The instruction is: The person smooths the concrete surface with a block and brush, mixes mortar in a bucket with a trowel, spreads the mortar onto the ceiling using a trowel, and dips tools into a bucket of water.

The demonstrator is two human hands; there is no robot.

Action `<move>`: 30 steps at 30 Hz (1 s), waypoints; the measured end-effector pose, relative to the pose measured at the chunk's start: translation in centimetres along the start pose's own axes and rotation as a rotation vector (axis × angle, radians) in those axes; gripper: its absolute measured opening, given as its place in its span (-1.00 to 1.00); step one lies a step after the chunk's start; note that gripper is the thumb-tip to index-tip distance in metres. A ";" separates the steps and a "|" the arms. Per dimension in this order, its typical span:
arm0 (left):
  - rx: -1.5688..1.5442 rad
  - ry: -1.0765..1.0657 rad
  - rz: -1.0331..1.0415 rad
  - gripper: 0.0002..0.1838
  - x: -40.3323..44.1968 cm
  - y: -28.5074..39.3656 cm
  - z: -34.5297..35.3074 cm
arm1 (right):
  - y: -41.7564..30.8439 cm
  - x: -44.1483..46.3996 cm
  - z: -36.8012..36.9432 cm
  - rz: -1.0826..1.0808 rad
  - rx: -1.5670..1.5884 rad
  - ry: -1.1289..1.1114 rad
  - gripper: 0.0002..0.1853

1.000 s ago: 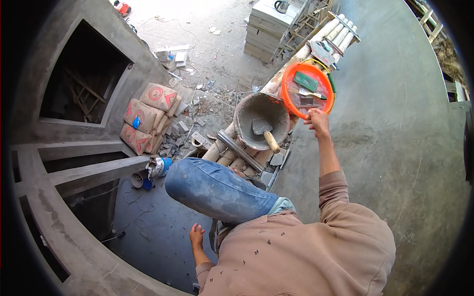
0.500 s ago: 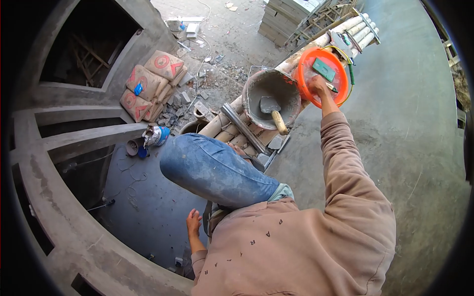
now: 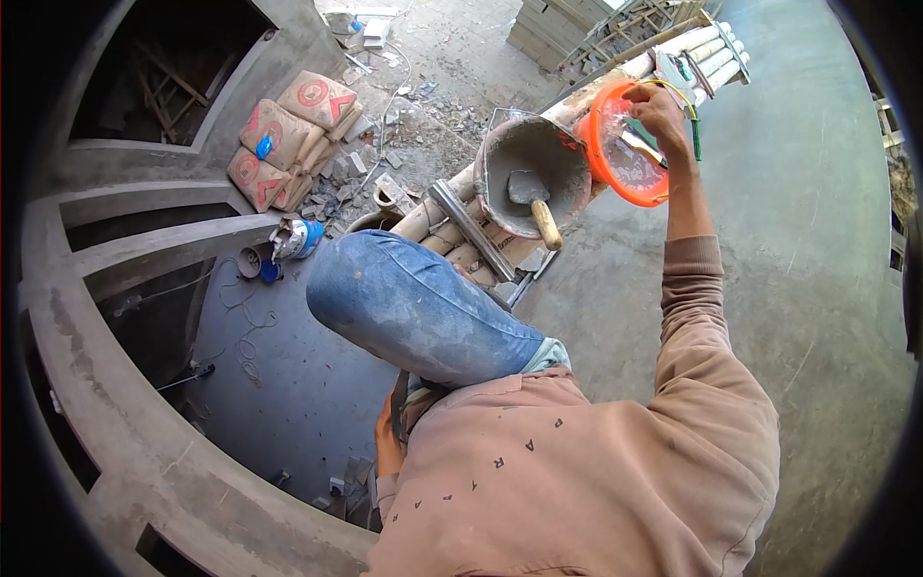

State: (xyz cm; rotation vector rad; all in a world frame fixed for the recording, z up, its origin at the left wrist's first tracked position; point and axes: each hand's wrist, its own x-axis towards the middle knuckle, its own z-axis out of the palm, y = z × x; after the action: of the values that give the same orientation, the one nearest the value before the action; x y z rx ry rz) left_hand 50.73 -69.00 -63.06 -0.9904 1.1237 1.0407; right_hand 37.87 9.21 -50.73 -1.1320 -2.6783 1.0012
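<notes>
My right hand is over the upper rim of an orange bucket, its fingers curled together. Whatever they hold, if anything, is hidden. Water ripples inside the bucket, which looks tilted. A green float with a pale handle lies in it, partly behind my hand. Beside it stands a mortar-stained bucket holding a trowel, its wooden handle over the rim. My left hand hangs low by my hip against a dark edge; its fingers are mostly hidden.
Bamboo poles carry the buckets, with a metal bar across them. Printed sacks are piled on the left near rubble. A concrete frame borders the drop to a lower floor. Stacked blocks stand at the back.
My right hand has risen from inside the orange bucket to its upper rim. The bucket has tilted and the float has turned. My left hand has moved inward against my hip.
</notes>
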 end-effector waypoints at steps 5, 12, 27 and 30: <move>0.145 -0.027 -0.037 -0.25 -0.7 1.0 0.4 | -11.7 -0.4 -7.8 -0.149 0.519 -0.037 -0.76; 0.597 -0.216 0.175 -0.25 -7.9 9.2 -0.9 | -16.0 7.3 -7.6 -0.857 1.183 -0.229 -0.65; 0.422 0.624 1.303 -0.37 -30.1 22.9 -0.5 | -24.5 0.9 -2.7 -0.679 0.371 -0.101 -0.78; 0.190 0.107 1.736 -0.33 -33.4 24.9 0.8 | -27.2 -2.7 -6.4 -0.971 0.915 -0.201 -0.86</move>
State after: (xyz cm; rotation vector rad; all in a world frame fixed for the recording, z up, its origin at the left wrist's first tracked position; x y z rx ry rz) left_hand 22.78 -67.11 -32.19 0.3798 2.1330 2.1006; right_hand 24.86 -3.15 -29.11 0.4050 -1.9367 1.7516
